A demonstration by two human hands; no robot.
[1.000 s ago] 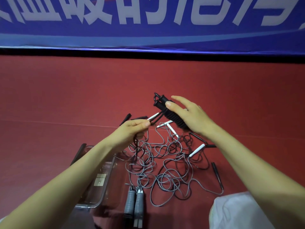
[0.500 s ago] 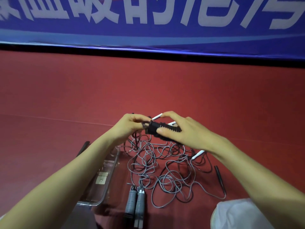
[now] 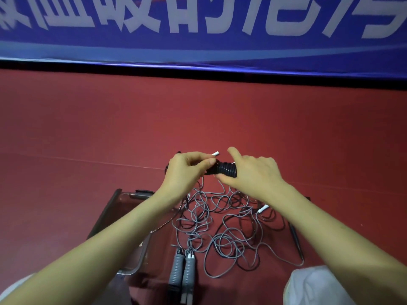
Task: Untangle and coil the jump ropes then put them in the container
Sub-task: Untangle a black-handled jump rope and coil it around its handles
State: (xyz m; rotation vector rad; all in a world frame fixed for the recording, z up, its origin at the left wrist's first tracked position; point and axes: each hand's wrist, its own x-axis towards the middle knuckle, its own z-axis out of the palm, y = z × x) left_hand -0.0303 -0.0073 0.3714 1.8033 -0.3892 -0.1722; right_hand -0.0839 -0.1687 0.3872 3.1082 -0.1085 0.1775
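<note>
A: What are the fingers of the left hand (image 3: pixel 187 172) doing?
B: They are bent. The thumb and first finger pinch one end of the black coiled jump rope (image 3: pixel 224 169). The exact spot is too small to see well.
A: And the right hand (image 3: pixel 255 176)?
B: It holds the other end of that roll. Its thumb is under the roll and its first finger sticks up. The other fingers are hidden behind the hand.
A: Where is the roll?
B: Up in the air, right between the two hands, lying sideways. A little white tip (image 3: pixel 215 153) pokes out just past the left fingers.
A: What is below the hands?
B: A messy pile of gray jump rope (image 3: pixel 220 230) on the red floor (image 3: pixel 88 119). The arms cover parts of it. Two gray handles (image 3: pixel 184 265) lie side by side at its near end.
A: And the container?
B: The clear container (image 3: pixel 103 214) sits under the left arm, just beside the pile. The arm hides most of it, so I can't tell what is inside.
A: Anything else?
B: A thin black handle (image 3: pixel 296 241) lies past the right arm. A white cloth (image 3: pixel 315 285) is cut off at the bottom. Far off is a blue banner (image 3: pixel 198 40), cut off at the top.
</note>
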